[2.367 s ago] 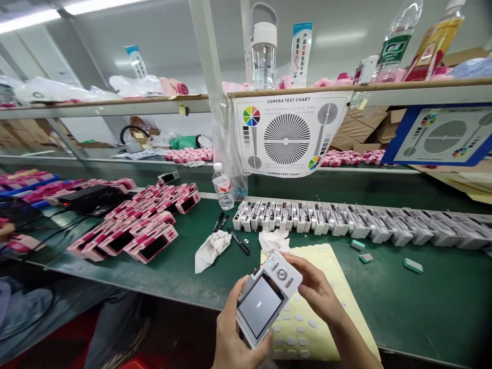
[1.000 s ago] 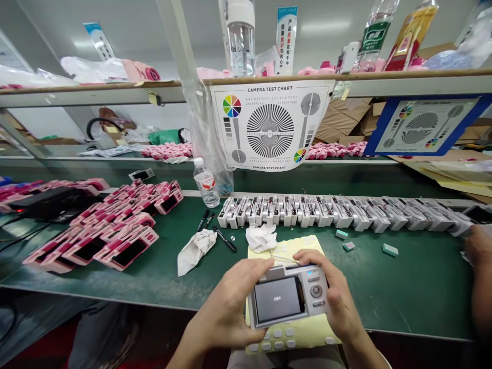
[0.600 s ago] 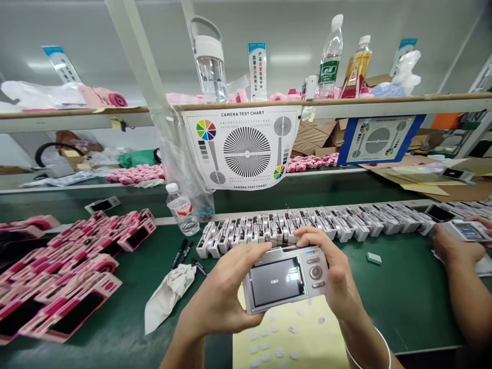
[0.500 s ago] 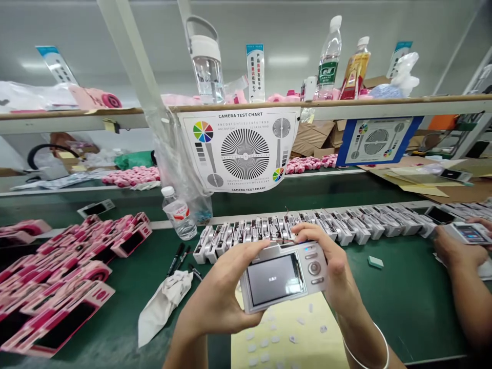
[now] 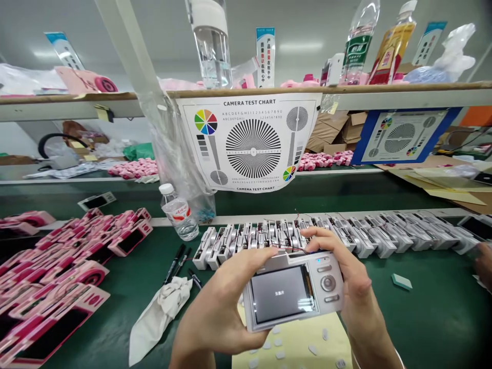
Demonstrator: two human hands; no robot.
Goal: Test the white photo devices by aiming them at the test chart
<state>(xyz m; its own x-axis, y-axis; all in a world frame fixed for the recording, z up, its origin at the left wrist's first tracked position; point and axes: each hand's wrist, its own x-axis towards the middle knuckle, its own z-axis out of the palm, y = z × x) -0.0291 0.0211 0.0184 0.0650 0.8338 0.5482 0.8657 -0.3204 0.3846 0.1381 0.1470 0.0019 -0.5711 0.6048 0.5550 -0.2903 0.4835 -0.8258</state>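
Left hand [image 5: 219,307]: closed round the end of the silver compact camera [image 5: 295,264], fingers laid across its top edge, palm under it.

Right hand [image 5: 355,289]: wrapped round the other end, fingers over the top, gripping the same camera.

Camera: held in the air between my hands, back towards me, just above the yellow sheet [image 5: 292,348] of white dots [image 5: 313,349].

Screen [image 5: 282,294]: lit grey, with one short line of small characters near the middle; nothing covers it.

Good grip: edges only, fingers off the screen and the round dial [image 5: 328,283], both hands even so the body stays steady and the display stays clean.

Mat: the green bench mat [image 5: 434,318] carries a crumpled white cloth [image 5: 161,318] and black marker pens [image 5: 175,264] to my left, and a teal block [image 5: 402,281] to my right.

Ahead: a long row of opened silver camera bodies [image 5: 269,238] with wires showing, and the camera test chart [image 5: 249,143] hanging beyond.

Far left: pink-framed cameras [image 5: 130,238] in a heap.

Far right: a co-worker's hand [image 5: 483,266].
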